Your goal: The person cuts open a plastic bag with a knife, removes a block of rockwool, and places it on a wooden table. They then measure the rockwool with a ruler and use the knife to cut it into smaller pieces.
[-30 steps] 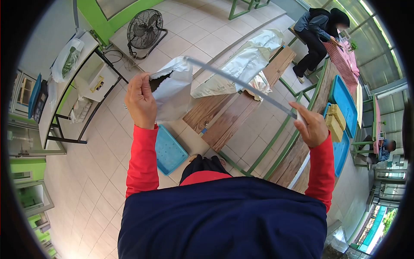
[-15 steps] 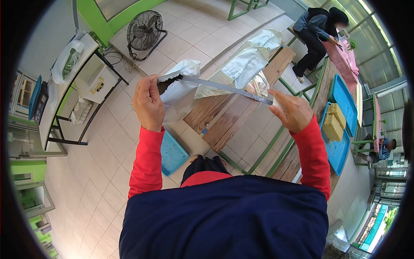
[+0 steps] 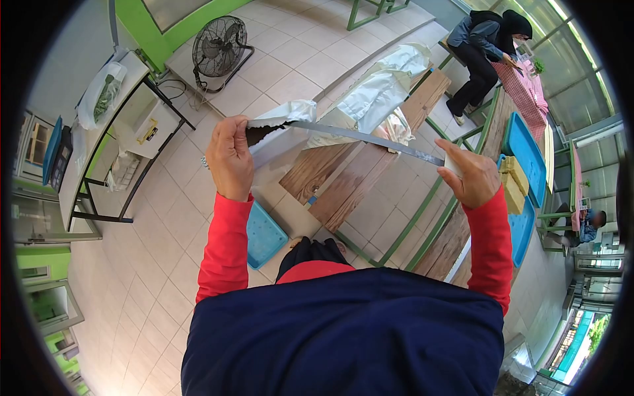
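Observation:
My left hand (image 3: 232,158) is closed on the upper edge of a white bag (image 3: 281,140), with a ragged dark opening along its top. What lies inside the opening is dark brown and I cannot make out its kind. My right hand (image 3: 472,173) grips the white handle of a long knife (image 3: 370,140). Its thin grey blade spans the gap between my hands, and its far end touches the bag's opening. Beyond the blade, large silvery-white bags (image 3: 380,92) lie on a wooden bench (image 3: 350,185).
A blue tray (image 3: 265,235) is on the floor by my feet. To the right, yellowish blocks (image 3: 514,185) rest in blue trays (image 3: 526,148) on a wooden table. A fan (image 3: 220,46) stands at upper left. A person (image 3: 485,56) sits at the far table.
My right hand has moved to the right, drawing the blade along with it. The bag has shifted slightly right and its dark opening shows wider. My left hand has barely moved.

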`<state>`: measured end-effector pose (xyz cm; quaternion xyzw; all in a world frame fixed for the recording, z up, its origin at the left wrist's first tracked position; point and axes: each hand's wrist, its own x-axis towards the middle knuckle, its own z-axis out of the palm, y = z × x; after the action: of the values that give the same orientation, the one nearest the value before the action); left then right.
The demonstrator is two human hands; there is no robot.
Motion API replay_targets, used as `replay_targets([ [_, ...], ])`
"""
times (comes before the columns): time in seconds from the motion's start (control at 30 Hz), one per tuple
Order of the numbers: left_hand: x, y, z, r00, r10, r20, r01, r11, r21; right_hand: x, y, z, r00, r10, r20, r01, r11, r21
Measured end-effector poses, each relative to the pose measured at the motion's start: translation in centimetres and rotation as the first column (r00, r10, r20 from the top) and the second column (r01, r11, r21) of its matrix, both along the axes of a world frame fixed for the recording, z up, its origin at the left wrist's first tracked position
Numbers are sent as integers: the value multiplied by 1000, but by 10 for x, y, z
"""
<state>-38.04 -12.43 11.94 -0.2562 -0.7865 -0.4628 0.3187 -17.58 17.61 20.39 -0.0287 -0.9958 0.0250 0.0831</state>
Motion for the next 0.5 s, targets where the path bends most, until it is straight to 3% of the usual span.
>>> replay_targets([
  [0.2,-3,-4,-4,1000,3,-6,-3,1000,22,4,16,-11,992,99,-75,-100,995,-22],
  [0.5,5,-8,-1,995,-96,31,95,995,17,-5,-5,0,999,33,-11,-33,997,-71],
])
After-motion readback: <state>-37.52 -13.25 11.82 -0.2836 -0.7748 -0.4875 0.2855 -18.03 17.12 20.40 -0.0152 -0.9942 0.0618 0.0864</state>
